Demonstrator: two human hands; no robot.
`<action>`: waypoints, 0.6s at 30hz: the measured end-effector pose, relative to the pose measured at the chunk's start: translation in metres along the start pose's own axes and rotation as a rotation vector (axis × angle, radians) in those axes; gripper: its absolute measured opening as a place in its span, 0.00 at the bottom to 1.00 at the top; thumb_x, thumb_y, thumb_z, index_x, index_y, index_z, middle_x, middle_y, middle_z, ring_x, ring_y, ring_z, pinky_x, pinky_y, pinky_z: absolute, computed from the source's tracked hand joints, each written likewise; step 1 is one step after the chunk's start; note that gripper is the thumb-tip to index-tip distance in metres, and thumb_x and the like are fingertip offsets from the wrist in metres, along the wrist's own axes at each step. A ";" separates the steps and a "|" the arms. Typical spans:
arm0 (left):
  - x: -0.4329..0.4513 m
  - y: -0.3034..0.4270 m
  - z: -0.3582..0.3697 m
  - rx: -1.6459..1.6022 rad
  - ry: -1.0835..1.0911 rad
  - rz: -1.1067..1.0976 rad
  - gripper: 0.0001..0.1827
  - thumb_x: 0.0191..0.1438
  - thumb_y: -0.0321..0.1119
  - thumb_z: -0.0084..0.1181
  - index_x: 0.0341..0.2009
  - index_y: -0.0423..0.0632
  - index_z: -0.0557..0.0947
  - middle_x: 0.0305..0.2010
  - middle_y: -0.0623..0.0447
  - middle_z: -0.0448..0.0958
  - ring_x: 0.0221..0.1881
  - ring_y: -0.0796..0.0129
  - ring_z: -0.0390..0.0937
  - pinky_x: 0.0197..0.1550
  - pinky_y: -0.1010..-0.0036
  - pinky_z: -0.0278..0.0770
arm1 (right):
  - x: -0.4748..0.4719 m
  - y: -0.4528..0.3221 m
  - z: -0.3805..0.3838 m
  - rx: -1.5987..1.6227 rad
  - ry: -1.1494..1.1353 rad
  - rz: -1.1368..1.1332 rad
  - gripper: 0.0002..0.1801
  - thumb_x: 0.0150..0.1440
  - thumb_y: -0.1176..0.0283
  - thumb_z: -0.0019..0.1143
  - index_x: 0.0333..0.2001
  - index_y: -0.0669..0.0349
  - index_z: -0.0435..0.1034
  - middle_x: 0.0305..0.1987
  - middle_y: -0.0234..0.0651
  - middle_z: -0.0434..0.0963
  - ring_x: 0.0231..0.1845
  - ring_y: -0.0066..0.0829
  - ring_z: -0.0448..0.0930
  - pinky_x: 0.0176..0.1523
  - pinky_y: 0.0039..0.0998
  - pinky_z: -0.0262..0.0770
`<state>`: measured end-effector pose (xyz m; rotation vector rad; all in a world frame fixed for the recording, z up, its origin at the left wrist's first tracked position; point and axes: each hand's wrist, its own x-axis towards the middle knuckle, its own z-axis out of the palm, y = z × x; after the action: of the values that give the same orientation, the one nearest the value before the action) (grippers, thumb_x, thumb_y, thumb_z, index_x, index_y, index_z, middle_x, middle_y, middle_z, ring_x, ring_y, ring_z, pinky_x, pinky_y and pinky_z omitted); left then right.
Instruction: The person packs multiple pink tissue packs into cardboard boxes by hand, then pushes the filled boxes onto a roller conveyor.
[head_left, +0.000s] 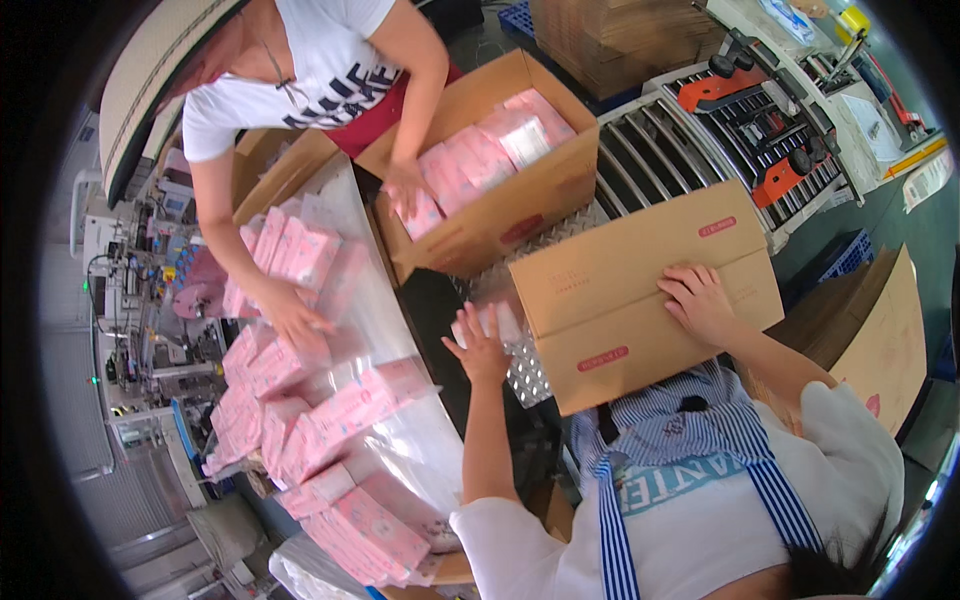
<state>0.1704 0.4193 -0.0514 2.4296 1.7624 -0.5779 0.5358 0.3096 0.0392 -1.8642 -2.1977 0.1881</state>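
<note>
My right hand (697, 304) lies flat on a brown cardboard carton (600, 307), its folded flaps meeting along a middle seam. To the left of that carton, my left hand (480, 349) is raised with fingers spread and nothing in its grip. Behind its fingers is a small whitish item (508, 321), partly hidden and blurred, near the metal diamond plate (531, 375). Farther off stands an open carton (480, 225) holding pink printed soft packs (465, 169); a white label lies on one of them.
A co-worker's one hand (409, 191) is in the open carton, the other (296, 319) over pink packs (337, 435) heaped on a metal table (397, 330). A roller conveyor (637, 157) with an orange-and-black carton sealer (757, 127) runs right. Flattened cardboard (885, 330) leans beside me.
</note>
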 end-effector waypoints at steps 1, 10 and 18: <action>0.013 -0.006 0.019 0.018 0.016 -0.006 0.64 0.32 0.52 0.70 0.67 0.65 0.39 0.72 0.48 0.31 0.72 0.54 0.31 0.60 0.33 0.41 | 0.000 -0.002 0.000 0.009 -0.005 -0.007 0.20 0.50 0.66 0.54 0.48 0.55 0.68 0.54 0.33 0.67 0.56 0.35 0.64 0.59 0.38 0.57; -0.031 -0.025 -0.045 -0.379 0.269 0.001 0.55 0.28 0.42 0.68 0.65 0.59 0.55 0.50 0.46 0.68 0.52 0.50 0.66 0.59 0.53 0.57 | -0.002 -0.005 -0.003 0.042 -0.018 -0.012 0.19 0.49 0.69 0.54 0.47 0.56 0.67 0.53 0.35 0.66 0.53 0.39 0.65 0.56 0.41 0.59; -0.248 -0.139 -0.075 -0.585 0.547 -0.548 0.41 0.32 0.23 0.55 0.57 0.43 0.63 0.59 0.38 0.59 0.59 0.43 0.60 0.62 0.56 0.56 | 0.003 -0.006 0.003 0.006 0.036 -0.049 0.20 0.50 0.70 0.54 0.48 0.58 0.66 0.53 0.35 0.66 0.54 0.39 0.65 0.56 0.41 0.58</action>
<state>-0.0060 0.2634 0.1251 1.7812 2.3707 0.5836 0.5292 0.3119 0.0380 -1.7940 -2.2139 0.1504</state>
